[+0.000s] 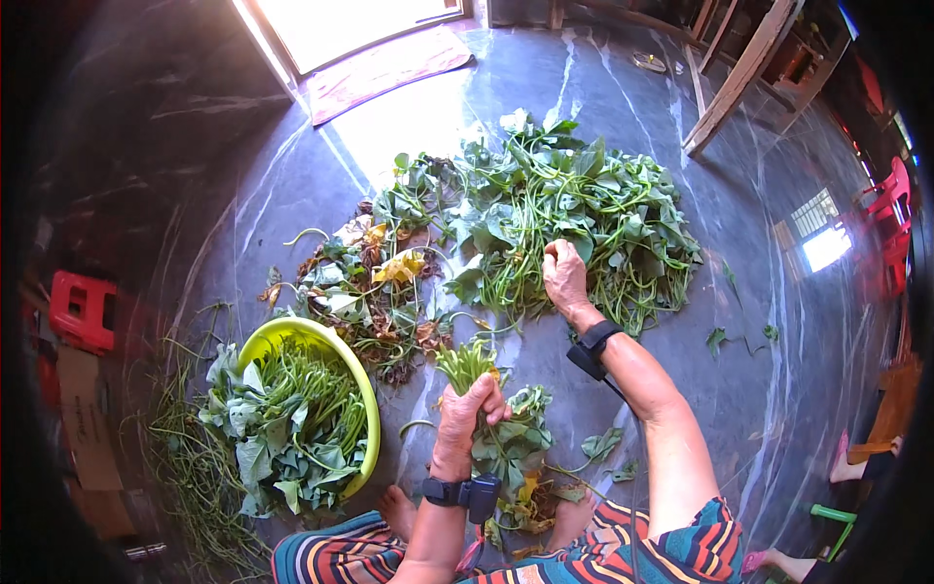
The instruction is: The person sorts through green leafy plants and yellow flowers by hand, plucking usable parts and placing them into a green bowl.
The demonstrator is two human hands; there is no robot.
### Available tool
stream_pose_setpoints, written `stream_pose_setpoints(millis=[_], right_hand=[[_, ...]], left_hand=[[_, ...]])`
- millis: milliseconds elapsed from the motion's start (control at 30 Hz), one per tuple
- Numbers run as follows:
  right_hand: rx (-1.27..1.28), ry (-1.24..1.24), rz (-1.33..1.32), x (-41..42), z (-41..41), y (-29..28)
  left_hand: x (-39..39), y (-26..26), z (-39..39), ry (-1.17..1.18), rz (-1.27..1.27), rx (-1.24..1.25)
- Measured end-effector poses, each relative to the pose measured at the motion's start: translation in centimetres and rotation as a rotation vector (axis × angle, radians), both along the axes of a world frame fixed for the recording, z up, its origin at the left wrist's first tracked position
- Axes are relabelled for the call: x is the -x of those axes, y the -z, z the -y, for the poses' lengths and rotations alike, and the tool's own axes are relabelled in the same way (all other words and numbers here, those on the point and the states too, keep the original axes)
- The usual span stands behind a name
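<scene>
My left hand (467, 412) grips a bunch of leafy green stems (467, 365), cut ends up and leaves hanging below the fist. My right hand (565, 277) is at the near edge of a large heap of leafy vine greens (584, 190), fingers curled together. Whether a stem is between those fingers is not clear. To the left, a lime-green plastic basin (372, 409) tilts towards me, filled with bunched greens (292, 423). Wilted, yellowed and brown leaves (379, 292) lie between the basin and the heap.
Stripped stems (197, 474) lie on the floor left of the basin. A red plastic stool (82, 310) stands far left. A wooden post (740, 80) rises behind the heap. A pink mat (390, 73) lies by the bright doorway. Another person's foot (846, 467) shows at far right.
</scene>
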State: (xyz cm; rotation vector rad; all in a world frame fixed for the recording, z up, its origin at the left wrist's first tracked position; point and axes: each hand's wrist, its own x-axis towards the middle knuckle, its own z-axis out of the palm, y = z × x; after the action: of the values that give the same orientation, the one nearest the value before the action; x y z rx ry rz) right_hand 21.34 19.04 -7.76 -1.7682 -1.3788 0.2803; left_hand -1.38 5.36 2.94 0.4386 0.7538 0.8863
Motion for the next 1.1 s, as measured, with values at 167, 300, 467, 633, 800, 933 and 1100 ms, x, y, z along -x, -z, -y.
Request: stream_pose_setpoints(millis=[167,300,467,633,800,933,1100], right_hand=[[0.271,0.162,-0.04,0.4,-3.3,0.4],[0.508,0.197,0.262,3.4,-4.4,-1.4],[0.702,0.241,0.161,4.9,-4.2,-0.2],[0.682,0.213,0.195,1.4,-4.1,0.0],[0.563,-0.116,0.369,-4.8,1.3,-3.2],[0.686,-0.06,0.599,-9.0,8.6,-5.5],[0.841,-0.055,0.736,-11.2,9.9,-3.4]], left_hand=[[0.6,1.2,-0.2,-0.005,-0.026,0.006],[1.1,1.5,-0.3,-0.05,-0.097,0.016],[2.5,1.8,-0.2,-0.076,-0.092,-0.032],[2.5,1.1,-0.4,-0.119,-0.15,-0.051],[2.7,1.2,-0.5,-0.143,-0.124,-0.055],[2.5,0.8,-0.8,-0.147,-0.142,-0.075],[2.2,0.9,-1.0,-0.186,-0.188,-0.051]])
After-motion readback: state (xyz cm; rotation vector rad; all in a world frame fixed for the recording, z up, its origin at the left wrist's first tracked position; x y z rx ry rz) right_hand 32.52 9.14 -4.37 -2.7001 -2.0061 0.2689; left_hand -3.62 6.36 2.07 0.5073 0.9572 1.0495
